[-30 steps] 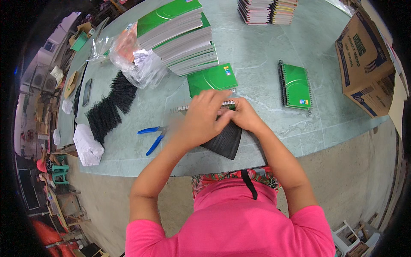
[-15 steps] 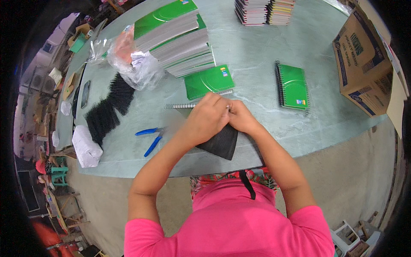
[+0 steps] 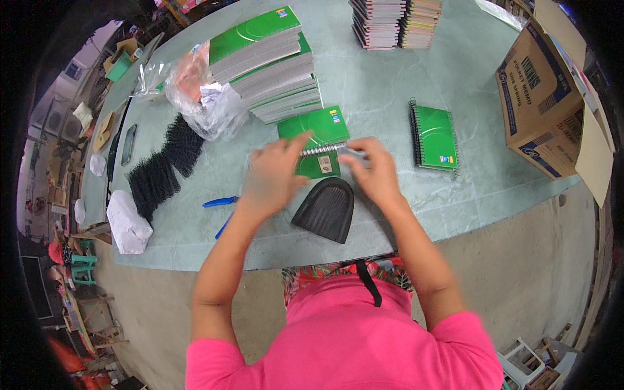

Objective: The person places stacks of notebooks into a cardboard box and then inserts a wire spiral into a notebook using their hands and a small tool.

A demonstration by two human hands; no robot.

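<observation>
A green notebook (image 3: 318, 166) with a silver spiral coil (image 3: 318, 151) along its far edge lies between my hands. My left hand (image 3: 270, 172), partly blurred, hovers at its left side with the fingers spread. Beside the coil's right end is my right hand (image 3: 376, 170), thumb and forefinger apart; I cannot tell whether they touch the coil. Just nearer lies a black ribbed pad (image 3: 326, 211) with a rounded end. Green notebook pages and cover (image 3: 313, 127) sit right behind the coil. Blue-handled pliers (image 3: 220, 202) rest left of my left forearm, partly hidden by it.
Tall stacks of green notebooks (image 3: 270, 62) stand behind, beside a clear plastic bag (image 3: 214, 110). Black coils (image 3: 155, 179) and a white paper bundle (image 3: 129, 222) lie left. Coil-bound notebooks (image 3: 435, 138) and a cardboard box (image 3: 543, 97) are right; more book stacks (image 3: 377, 25) stand far back.
My hands have moved apart from being pressed together at the coil. The front notebook and the whole black pad now show. The coil's loose left stretch is no longer visible.
</observation>
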